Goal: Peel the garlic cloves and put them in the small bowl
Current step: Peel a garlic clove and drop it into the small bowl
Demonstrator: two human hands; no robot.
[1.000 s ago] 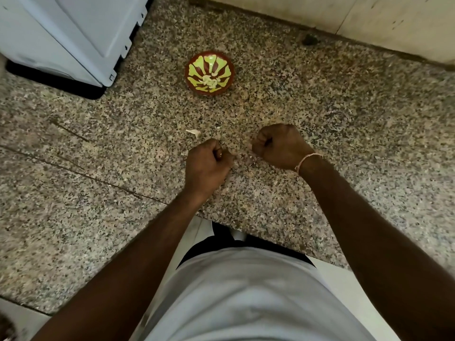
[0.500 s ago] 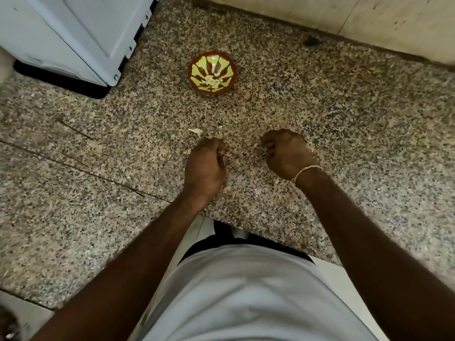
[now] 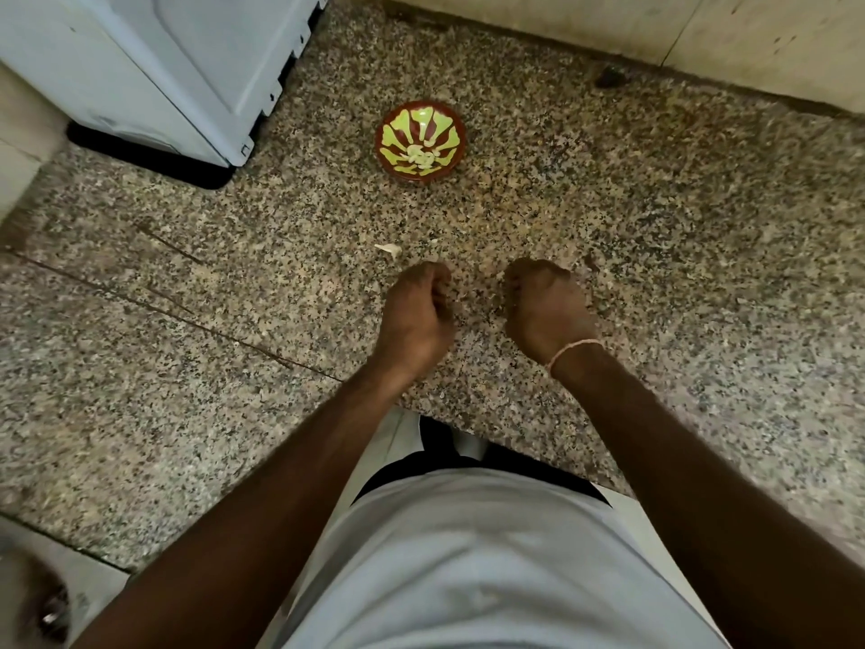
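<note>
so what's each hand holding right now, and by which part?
Cannot be told. The left hand and right hand are both curled over the counter, fingers turned away; any garlic clove inside them is hidden.

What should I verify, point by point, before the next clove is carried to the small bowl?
1. Small bowl within reach and upright on the counter: ok.
2. Room in the bowl: a few peeled cloves lie at its bottom, space remains: ok.
3. Left hand holds a clove: fingers are curled, contents hidden: cannot tell.
4. Right hand free to peel: fingers curled toward the counter, what they hold is hidden: cannot tell.
5. Path from the hands to the bowl: only a pale garlic scrap lies off to the left: ok.
</note>
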